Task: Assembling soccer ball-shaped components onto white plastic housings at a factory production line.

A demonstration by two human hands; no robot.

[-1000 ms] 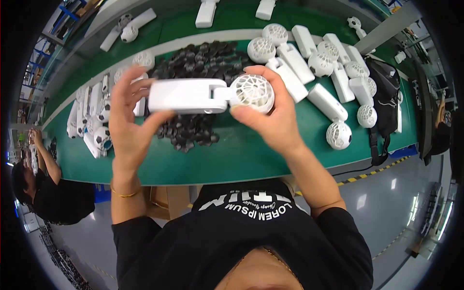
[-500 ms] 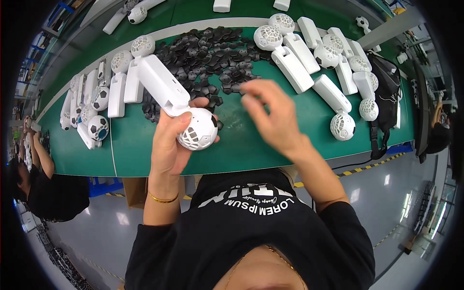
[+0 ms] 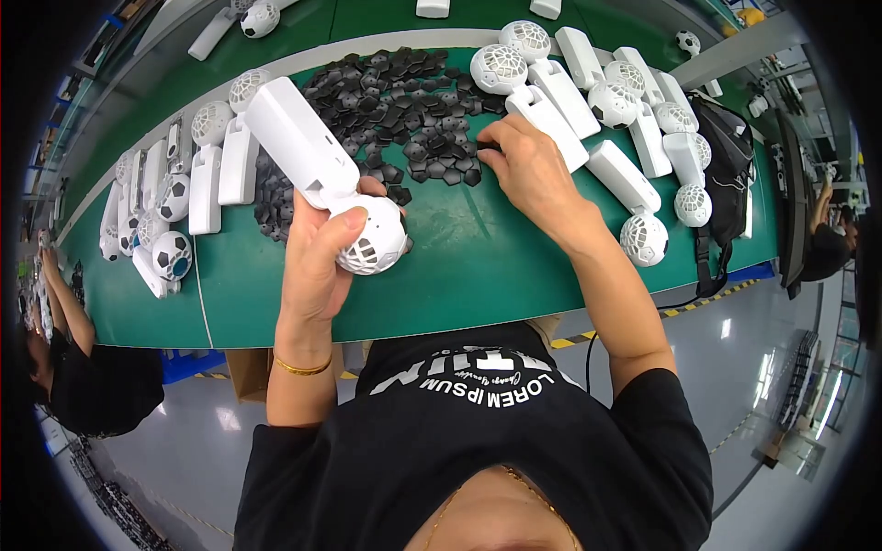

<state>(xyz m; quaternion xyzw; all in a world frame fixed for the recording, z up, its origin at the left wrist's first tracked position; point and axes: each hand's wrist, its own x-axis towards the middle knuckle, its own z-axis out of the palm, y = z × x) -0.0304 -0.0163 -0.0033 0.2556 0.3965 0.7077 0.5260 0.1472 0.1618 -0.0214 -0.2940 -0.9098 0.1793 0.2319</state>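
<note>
My left hand (image 3: 310, 257) is wrapped round a white ball-headed device (image 3: 299, 138) at its neck, the thumb pressing on the ball head. That ball has cut-out openings like a football's panels, and its long box-shaped body tilts up and away to the left. On the far side of the table lies a spread pile of small black pentagonal pieces (image 3: 395, 101). At the pile's right edge my right hand (image 3: 533, 174) has thumb and index finger pinched on a dark bit that looks like one of these pieces, mostly hidden by the fingers.
More white ball-headed devices stand in groups at the left (image 3: 207, 184) and right (image 3: 625, 174) of the green table (image 3: 441, 285). Some balls at the left carry black panels. A black bag (image 3: 726, 165) lies at the right end. Another person (image 3: 92, 367) works at the far left.
My right hand has moved up to the pile's edge, and its fingers have closed together there. The left hand keeps its hold on the device, which has shifted slightly left.
</note>
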